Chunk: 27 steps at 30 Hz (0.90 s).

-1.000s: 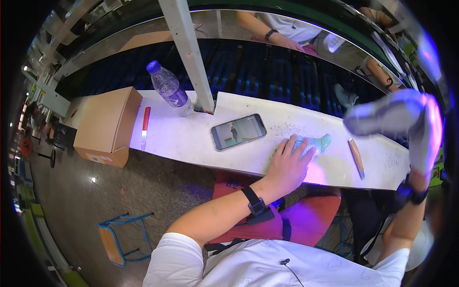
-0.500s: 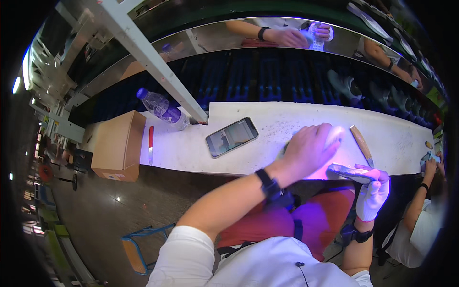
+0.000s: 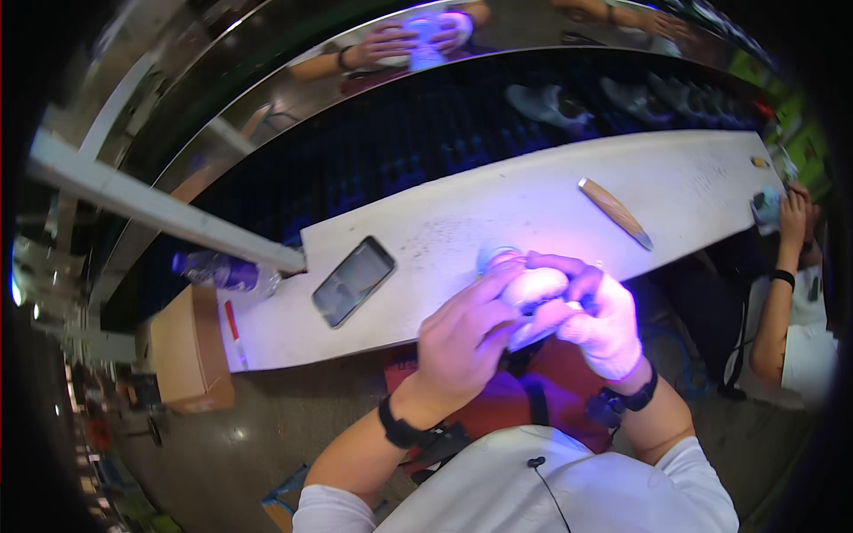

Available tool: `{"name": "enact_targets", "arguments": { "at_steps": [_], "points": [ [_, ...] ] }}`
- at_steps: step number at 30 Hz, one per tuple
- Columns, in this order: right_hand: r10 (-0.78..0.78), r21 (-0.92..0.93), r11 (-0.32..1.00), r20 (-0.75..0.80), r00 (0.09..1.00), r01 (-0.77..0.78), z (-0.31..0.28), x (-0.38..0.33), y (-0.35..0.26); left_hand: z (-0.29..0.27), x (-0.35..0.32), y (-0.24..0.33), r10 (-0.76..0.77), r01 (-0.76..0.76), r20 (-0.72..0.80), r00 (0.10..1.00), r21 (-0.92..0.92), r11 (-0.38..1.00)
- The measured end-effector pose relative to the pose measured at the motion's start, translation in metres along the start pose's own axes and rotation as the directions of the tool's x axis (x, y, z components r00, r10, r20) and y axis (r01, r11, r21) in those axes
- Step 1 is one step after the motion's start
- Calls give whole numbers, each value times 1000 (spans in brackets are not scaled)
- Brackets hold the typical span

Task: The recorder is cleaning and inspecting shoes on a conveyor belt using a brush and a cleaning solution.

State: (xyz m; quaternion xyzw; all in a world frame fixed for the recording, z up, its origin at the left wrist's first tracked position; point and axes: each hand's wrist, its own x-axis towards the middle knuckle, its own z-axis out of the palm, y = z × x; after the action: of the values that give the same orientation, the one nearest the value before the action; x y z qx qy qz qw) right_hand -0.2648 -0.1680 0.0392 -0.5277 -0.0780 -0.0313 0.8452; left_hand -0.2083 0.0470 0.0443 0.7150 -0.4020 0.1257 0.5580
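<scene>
Both my hands are together over the near edge of the white table (image 3: 498, 200), under a violet light. My bare left hand (image 3: 458, 346) is closed on the left side of a pale shoe (image 3: 533, 286), fingers bent over it. On its other side, my white-gloved right hand (image 3: 606, 327) grips the shoe, thumb and fingers curled round. Glare and my fingers hide much of the shoe's shape. Just beyond the left fingers is a small bluish round object (image 3: 496, 255), partly covered. Right of the hands lies a wooden-handled tool (image 3: 613, 211) on the table.
A phone (image 3: 354, 280), a red-handled knife (image 3: 233, 329) and a purple-capped bottle (image 3: 227, 271) lie at the left, by a cardboard box (image 3: 191, 351) and slanting metal post (image 3: 160, 204). Several shoes (image 3: 546, 105) stand on the dark conveyor behind. A co-worker's hand (image 3: 793, 218) is at far right.
My left hand has come from above the table onto the shoe, joining the right hand. The right hand has turned the shoe and moved inward. The whole view has swung round.
</scene>
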Motion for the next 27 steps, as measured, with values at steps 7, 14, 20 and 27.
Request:
{"name": "enact_targets", "arguments": {
  "at_steps": [7,14,20,27],
  "points": [
    [-108,72,991,-41,993,111,14,-14,8,0,-18,28,-185,186,23,983,-129,974],
    [-191,-131,974,-43,981,184,22,-23,9,27,-41,37,-277,245,-89,957,-263,933],
    [-251,-256,936,-7,968,241,19,-29,16,36,-51,43,-410,303,-134,902,-480,823],
    [-274,-263,927,13,962,268,16,-28,20,32,-53,39,-371,276,-100,923,-501,820]
  ]
}}
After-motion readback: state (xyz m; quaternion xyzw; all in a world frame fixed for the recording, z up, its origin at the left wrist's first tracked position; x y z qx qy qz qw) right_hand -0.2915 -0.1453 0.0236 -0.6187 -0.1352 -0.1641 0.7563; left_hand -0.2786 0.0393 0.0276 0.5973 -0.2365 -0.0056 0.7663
